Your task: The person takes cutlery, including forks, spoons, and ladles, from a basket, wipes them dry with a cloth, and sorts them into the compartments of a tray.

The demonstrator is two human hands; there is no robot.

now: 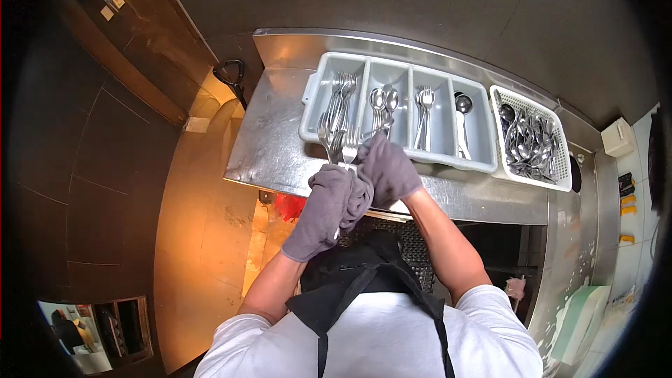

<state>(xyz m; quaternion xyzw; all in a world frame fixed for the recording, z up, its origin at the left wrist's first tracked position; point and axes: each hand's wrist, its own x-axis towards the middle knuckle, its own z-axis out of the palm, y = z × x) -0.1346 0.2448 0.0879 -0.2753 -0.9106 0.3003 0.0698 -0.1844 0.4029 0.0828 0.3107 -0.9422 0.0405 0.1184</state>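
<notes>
Both my hands are wrapped in a grey cloth (353, 196) at the front edge of a steel counter (273, 140). My left hand (323, 206) grips a bunch of forks (336, 141) through the cloth, their tines sticking up toward the tray. My right hand (390, 168), also covered by the cloth, closes over the same forks from the right. Just beyond them lies a grey cutlery tray (399, 108) with four compartments: forks on the left, spoons in the second, forks in the third, a ladle-like spoon in the fourth.
A white perforated basket (533, 140) full of loose spoons stands right of the tray. The counter ends at a wall behind. A black hook (232, 73) hangs at the counter's left end. Below the counter is a black mat; I wear a dark apron.
</notes>
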